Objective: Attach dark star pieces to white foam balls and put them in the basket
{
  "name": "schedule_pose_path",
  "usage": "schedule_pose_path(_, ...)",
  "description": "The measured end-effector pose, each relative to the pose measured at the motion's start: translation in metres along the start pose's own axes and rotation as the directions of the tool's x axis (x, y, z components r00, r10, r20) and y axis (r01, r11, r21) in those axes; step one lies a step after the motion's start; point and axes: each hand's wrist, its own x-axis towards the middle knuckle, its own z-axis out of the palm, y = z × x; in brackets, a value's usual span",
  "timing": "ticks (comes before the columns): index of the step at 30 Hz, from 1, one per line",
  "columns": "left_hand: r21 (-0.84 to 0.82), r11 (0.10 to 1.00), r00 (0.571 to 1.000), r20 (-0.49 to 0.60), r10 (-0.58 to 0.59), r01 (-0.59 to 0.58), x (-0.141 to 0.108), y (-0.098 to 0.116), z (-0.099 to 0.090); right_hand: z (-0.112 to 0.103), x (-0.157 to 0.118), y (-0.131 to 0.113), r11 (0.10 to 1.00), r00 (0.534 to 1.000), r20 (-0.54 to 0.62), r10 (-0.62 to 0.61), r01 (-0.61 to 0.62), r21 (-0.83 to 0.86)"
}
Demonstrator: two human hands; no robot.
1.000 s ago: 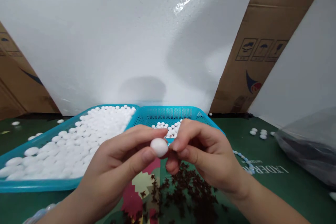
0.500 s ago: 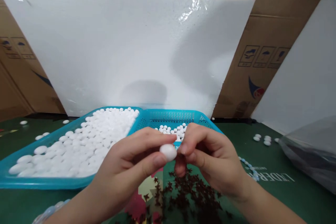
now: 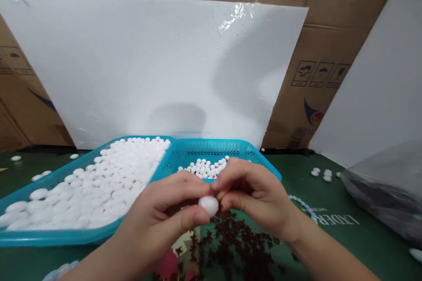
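Note:
My left hand [image 3: 165,210] pinches a white oval ball [image 3: 209,206] between thumb and fingers, just below the middle of the view. Close against its right side, my right hand [image 3: 253,193] has thumb and fingers pressed together; whatever is between them is too small to make out. Under and in front of the hands lies a scattered pile of small dark brown star-shaped pieces [image 3: 240,246]. A bead bracelet circles my left wrist [image 3: 61,271], and pale blue beads [image 3: 305,206] show by my right wrist.
A blue basket [image 3: 66,238] full of white balls stands at the left. Behind my hands, another blue basket [image 3: 211,144] holds fewer balls. Loose white balls [image 3: 327,175] and a clear plastic bag [image 3: 385,189] lie at the right. A white board [image 3: 148,61] stands behind.
The view has shifted slightly to the right. My hands and the white ball sit a little lower, and my right fingertips have come closer to my left fingertips.

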Motion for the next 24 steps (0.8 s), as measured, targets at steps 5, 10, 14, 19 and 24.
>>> schedule_pose_path(5, 0.065, 0.996, 0.997, 0.05, 0.059, -0.062, -0.001, -0.002, -0.002, 0.0, 0.0, 0.001, 0.997, 0.995, 0.068, 0.079, -0.079, -0.006)
schedule_pose_path(10, 0.093, 0.993, 0.992, 0.102, 0.067, -0.076, 0.0, -0.002, -0.004, -0.001, -0.004, 0.002, 0.972, 0.966, 0.113, 0.233, -0.227, -0.061)
schedule_pose_path(14, 0.056, 0.998, 0.994, 0.1, 0.037, -0.042, -0.002, 0.002, -0.005, 0.003, -0.006, -0.002, 0.972, 0.962, 0.151, 0.228, -0.233, 0.013)
schedule_pose_path(19, -0.145, 0.988, 0.998, -0.026, -0.062, 0.057, -0.003, 0.011, -0.003, 0.012, -0.004, -0.007, 0.997, 0.998, -0.059, -0.003, -0.001, -0.076)
schedule_pose_path(24, -0.454, 0.836, 0.921, -0.079, -0.383, 0.309, -0.001, 0.011, 0.0, 0.016, -0.002, 0.0, 0.898, 0.942, -0.169, -0.289, 0.205, -0.39)
